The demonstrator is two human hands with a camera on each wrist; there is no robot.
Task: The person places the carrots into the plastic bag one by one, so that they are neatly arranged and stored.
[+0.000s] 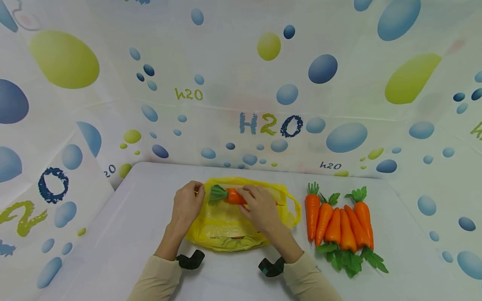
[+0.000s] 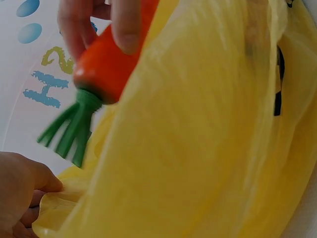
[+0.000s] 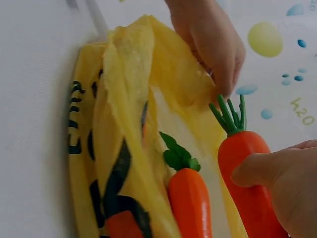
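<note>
A yellow plastic bag [image 1: 226, 219] lies with its mouth spread on the table. My right hand [image 1: 260, 207] grips an orange carrot [image 2: 111, 67] by its thick body, thumb on one side. The carrot's green stubby top points left, over the bag's opening. At the bag's left rim, my left hand [image 1: 188, 203] pinches the yellow edge between thumb and fingers. Inside the bag, the right wrist view has another carrot [image 3: 190, 203] with leafy greens.
Right of the bag, several carrots [image 1: 333, 228] lie side by side, some with leaves toward the front. A bag handle loop [image 1: 297, 209] sticks out on the right. Behind the white table [image 1: 128, 225] rises a patterned cloth backdrop [image 1: 226, 54]. Black wrist devices [image 1: 191, 259] sit at both sleeves.
</note>
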